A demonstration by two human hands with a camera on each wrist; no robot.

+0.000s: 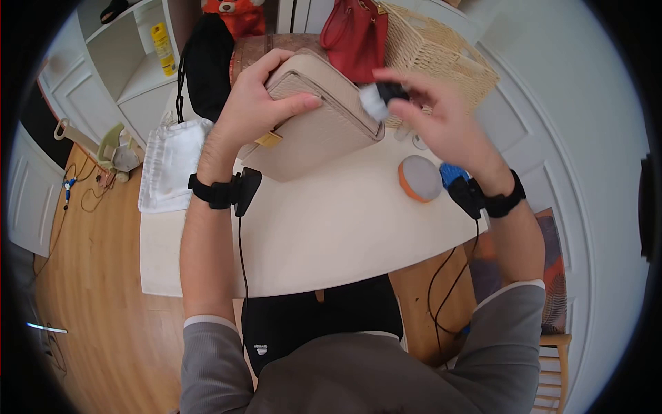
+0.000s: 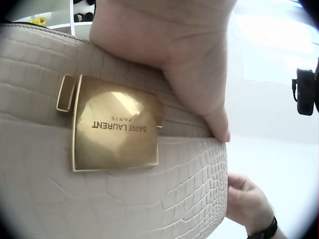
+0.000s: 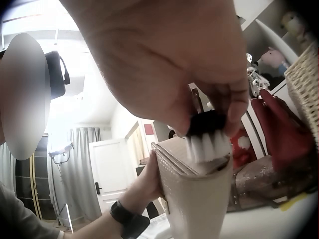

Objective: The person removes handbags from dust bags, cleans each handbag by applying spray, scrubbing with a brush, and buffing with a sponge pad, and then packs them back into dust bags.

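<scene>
A beige crocodile-textured handbag (image 1: 314, 141) is held up at a tilt over the white table. My left hand (image 1: 258, 103) grips its upper edge, thumb across the near face. In the left wrist view the bag's gold clasp (image 2: 117, 127), lettered Saint Laurent Paris, appears upside down below the palm. Between thumb and fingers, my right hand (image 1: 445, 114) pinches a small black brush (image 1: 389, 92) with white bristles. From the right wrist, the bristles (image 3: 208, 145) overlap the bag's narrow side, close to its top corner.
A round grey-and-orange pad (image 1: 420, 179) lies on the table (image 1: 324, 241), beside something blue (image 1: 454, 174) near the right wrist. Behind stand a red handbag (image 1: 356, 41), a wicker basket (image 1: 441, 52) and a brown bag. White cloth (image 1: 172, 165) and a black pouch (image 1: 209, 65) lie left.
</scene>
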